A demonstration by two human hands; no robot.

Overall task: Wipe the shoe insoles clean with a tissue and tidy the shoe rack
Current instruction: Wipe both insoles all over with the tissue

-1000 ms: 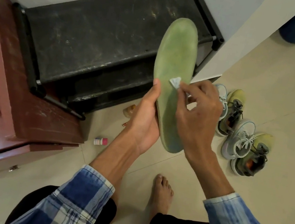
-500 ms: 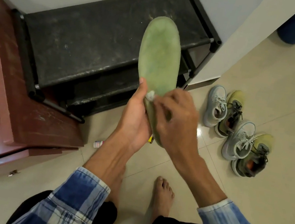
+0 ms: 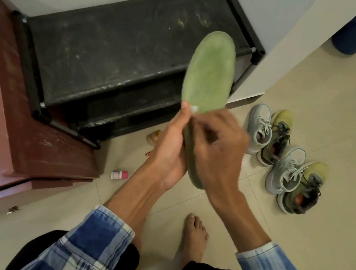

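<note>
While the head camera gives the only view, it shows the relation that matters. The green insole point(image 3: 210, 69) stands with its long axis running from the heel, low between the wrists, up and away to the toe, leaning a little to the right. The left hand point(image 3: 169, 152) grips the heel half from the left, thumb laid up along the left edge, its other fingers hidden behind the insole. The right hand point(image 3: 219, 151) comes across from the right with fingers curled together, pinching a small white tissue point(image 3: 194, 108) against the insole's face about midway along, just beside the left thumb tip. That hand is blurred, so I cannot tell how each finger lies.

From the pinching fingers the whole toe half lies upward and away, bare and uncovered. I judge that a wipe along the long axis has that stretch to cover, the right hand stroking while the left steadies.

As for edges, the toe end shows over the top shelf of the black shoe rack point(image 3: 115, 52), near its right front post; its height above the shelf cannot be told. Four shoes point(image 3: 286, 161) stand on the floor point(image 3: 342, 116) to the right, apart from the hands. A small bottle point(image 3: 119, 175) lies by the brown cabinet point(image 3: 28, 144). Open room lies right of the insole and toward the person.
</note>
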